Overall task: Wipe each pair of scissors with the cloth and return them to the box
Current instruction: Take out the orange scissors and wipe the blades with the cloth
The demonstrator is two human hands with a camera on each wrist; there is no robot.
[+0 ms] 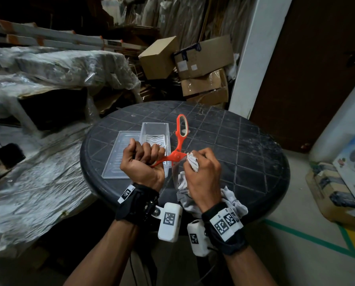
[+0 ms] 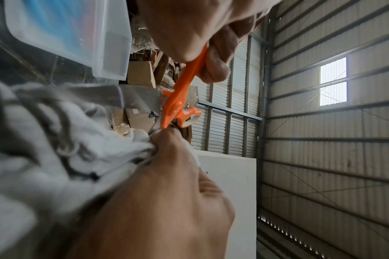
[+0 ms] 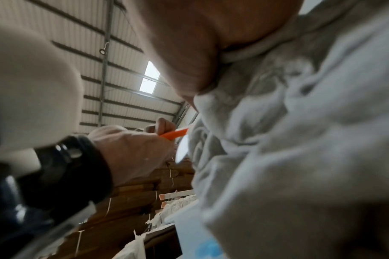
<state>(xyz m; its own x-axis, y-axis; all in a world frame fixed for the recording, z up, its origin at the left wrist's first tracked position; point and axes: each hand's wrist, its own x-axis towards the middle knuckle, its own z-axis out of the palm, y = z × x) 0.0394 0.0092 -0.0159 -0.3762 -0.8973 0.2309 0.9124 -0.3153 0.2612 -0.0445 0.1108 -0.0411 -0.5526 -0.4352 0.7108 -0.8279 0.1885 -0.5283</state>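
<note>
On table (image 1: 255, 153): one scissors (image 1: 177, 149), one cloth (image 1: 193, 162), one box (image 1: 156, 139).

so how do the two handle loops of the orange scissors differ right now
On the orange plastic scissors, one handle loop sticks up free above the round black table, its pale lining visible; the other loop is gripped inside the left hand, mostly hidden. The free loop points away from the person, the gripped one toward the left. Both are orange.
</note>
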